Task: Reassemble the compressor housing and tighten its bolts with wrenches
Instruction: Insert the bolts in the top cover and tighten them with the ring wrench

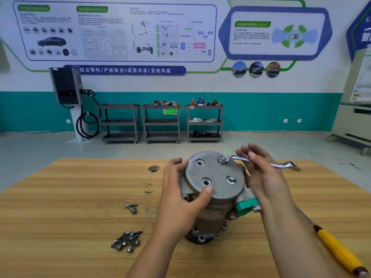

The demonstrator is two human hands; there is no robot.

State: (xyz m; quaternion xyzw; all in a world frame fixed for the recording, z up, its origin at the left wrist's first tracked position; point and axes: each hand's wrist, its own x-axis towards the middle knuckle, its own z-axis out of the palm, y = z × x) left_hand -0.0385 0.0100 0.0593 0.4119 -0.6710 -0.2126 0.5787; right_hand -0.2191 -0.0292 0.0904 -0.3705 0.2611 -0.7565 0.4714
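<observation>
The grey compressor [215, 197] stands upright on the wooden table [80, 197], its round end cover [214, 173] facing up. Two bolts sit in the cover, one at the far right [222, 158] and one at the near right [230, 179]; two holes show empty. A silver ring wrench [261, 161] has its ring end on the far bolt. My right hand [261, 173] touches the wrench shaft with straight fingers. My left hand [180, 189] grips the cover's left rim, thumb on top.
Two loose bolts [131, 208] lie left of the compressor, and a pile of several bolts [126, 241] lies nearer me. A yellow-handled screwdriver [339, 251] lies at the right. The table has a knot hole [153, 168]. Tool carts [160, 123] stand by the far wall.
</observation>
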